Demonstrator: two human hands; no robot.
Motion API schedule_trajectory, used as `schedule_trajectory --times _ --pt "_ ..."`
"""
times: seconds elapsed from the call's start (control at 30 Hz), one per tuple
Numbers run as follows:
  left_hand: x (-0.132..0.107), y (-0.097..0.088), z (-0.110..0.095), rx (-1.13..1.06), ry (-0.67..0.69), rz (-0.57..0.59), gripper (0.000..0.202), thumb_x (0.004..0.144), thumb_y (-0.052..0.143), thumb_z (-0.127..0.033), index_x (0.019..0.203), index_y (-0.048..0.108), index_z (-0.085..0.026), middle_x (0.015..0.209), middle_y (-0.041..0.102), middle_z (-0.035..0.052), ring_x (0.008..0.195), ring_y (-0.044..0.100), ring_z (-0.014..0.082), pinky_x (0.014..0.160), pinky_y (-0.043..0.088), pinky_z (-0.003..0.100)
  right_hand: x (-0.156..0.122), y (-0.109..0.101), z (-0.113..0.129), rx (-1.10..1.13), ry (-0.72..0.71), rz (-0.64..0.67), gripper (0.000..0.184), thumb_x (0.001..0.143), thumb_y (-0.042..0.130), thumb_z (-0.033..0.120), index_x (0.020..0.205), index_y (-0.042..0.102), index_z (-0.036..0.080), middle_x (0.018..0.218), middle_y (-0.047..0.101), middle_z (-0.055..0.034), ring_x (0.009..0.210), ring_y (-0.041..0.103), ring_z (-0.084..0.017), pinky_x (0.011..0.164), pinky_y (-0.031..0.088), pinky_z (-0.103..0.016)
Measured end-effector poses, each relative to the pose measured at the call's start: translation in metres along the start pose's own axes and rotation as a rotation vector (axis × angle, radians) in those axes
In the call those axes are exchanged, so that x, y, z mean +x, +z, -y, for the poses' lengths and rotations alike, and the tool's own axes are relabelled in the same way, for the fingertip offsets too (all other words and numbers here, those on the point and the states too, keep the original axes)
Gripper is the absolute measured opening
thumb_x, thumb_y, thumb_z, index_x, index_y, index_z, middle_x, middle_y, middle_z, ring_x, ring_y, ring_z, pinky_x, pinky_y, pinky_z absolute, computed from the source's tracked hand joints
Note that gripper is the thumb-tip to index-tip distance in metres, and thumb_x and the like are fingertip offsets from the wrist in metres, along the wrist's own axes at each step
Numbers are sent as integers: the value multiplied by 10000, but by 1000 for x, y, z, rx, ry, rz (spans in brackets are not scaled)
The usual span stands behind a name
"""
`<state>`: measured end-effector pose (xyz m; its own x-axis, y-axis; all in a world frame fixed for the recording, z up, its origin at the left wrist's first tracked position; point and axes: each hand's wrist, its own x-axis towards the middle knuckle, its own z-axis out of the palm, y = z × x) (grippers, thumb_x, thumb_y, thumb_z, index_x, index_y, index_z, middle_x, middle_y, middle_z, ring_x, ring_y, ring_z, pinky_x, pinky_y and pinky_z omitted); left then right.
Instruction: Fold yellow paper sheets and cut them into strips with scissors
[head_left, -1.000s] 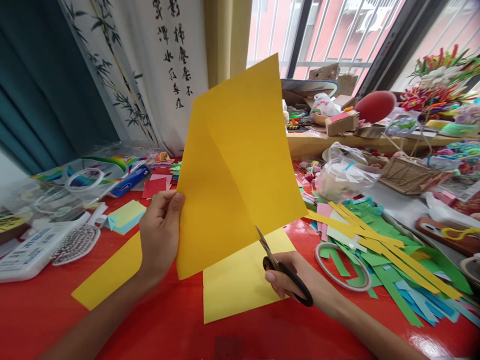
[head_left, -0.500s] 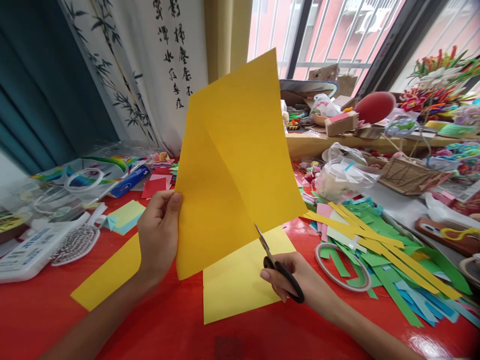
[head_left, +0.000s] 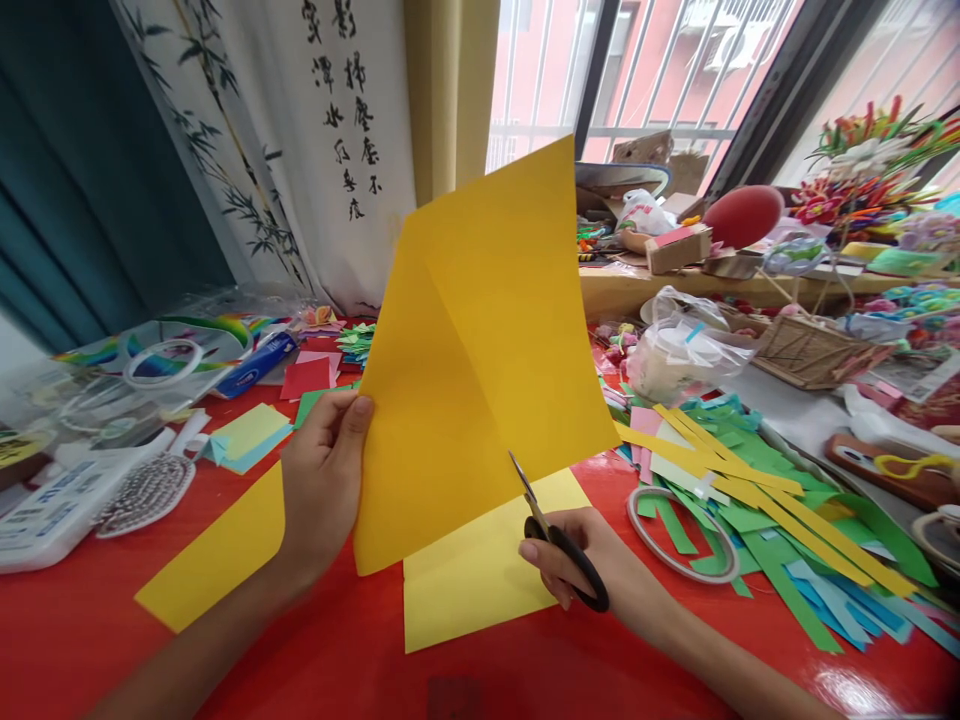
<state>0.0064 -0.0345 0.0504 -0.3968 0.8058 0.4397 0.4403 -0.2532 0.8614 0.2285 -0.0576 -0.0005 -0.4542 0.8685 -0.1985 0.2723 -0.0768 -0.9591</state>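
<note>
A large sheet of deep yellow paper (head_left: 480,350) is held up in front of me, slightly bent and with a slanting crease line down its middle. My left hand (head_left: 330,480) pinches its left edge between thumb and fingers. My right hand (head_left: 581,560) grips a pair of black-handled scissors (head_left: 559,540). Their blades point up and left at the lower edge of the sheet, overlapping it near the crease. Below lies a paler yellow sheet (head_left: 465,590) on the red table (head_left: 322,660). Another yellow piece (head_left: 217,550) lies beside my left forearm.
To the right, a roll of tape (head_left: 637,520) lies among green, blue and yellow paper strips (head_left: 765,540). A plastic bag (head_left: 682,345) stands behind them. On the left are a hairbrush (head_left: 150,495), small paper squares (head_left: 247,435) and a blue box (head_left: 259,362).
The top of the yellow sheet has dipped and shifted right, while its lower part sits slightly lower. Both hands keep their holds; the scissors stay almost in place.
</note>
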Motion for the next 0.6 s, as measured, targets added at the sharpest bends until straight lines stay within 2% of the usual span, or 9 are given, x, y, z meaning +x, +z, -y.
schedule_trajectory --times 0.27,0.6 --pt "-1 1 -1 0 -17 -12 214 798 496 -418 797 564 -215 732 565 -19 617 477 92 467 359 147 1 4 -1 34 3 -10 441 748 532 517 506 406 171 389 432 39 368 329 -52 414 242 -216" --pt "-7 1 -4 -3 -98 56 215 788 497 -460 831 558 -259 712 545 -51 592 455 73 447 347 137 1 6 -3 62 -15 -8 446 738 535 532 506 410 172 396 438 36 369 333 -53 402 237 -214"
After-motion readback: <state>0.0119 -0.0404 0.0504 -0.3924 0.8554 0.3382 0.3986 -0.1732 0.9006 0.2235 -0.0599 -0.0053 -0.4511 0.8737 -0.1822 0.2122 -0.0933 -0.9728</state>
